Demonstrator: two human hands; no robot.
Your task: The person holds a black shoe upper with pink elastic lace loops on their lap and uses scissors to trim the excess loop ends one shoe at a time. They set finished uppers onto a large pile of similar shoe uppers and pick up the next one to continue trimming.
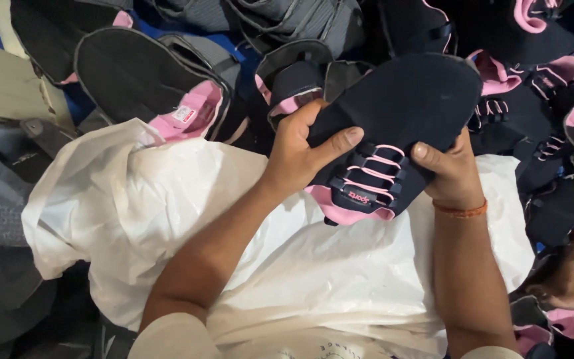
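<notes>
Right now I am holding a dark navy shoe upper [393,126] with pink laces and a pink tongue between both hands, above a white plastic sack [340,266] that is lying across my lap. My left hand [300,149] is wrapping around its left edge, thumb stretching over the laced front and fingers curling behind. My right hand [456,176] is gripping the right edge beside the laces, thumb on top and the other fingers tucked under; an orange thread band [461,211] is circling that wrist.

Beyond my hands, a heap of similar uppers [499,80] in navy and pink is piling up ahead and to the right, and grey and black ones [147,80] are lying ahead of my left hand.

As I judge it, the piece is soft and only pinched at its edges, so it could fold or slide out toward the heap if either thumb is easing off; the slick sack could also be slipping from under it.

My fingertips behind the upper are hidden, so I cannot tell how firmly they are pressing. Whatever the sack is holding is not showing, and the heap is running out of frame.
</notes>
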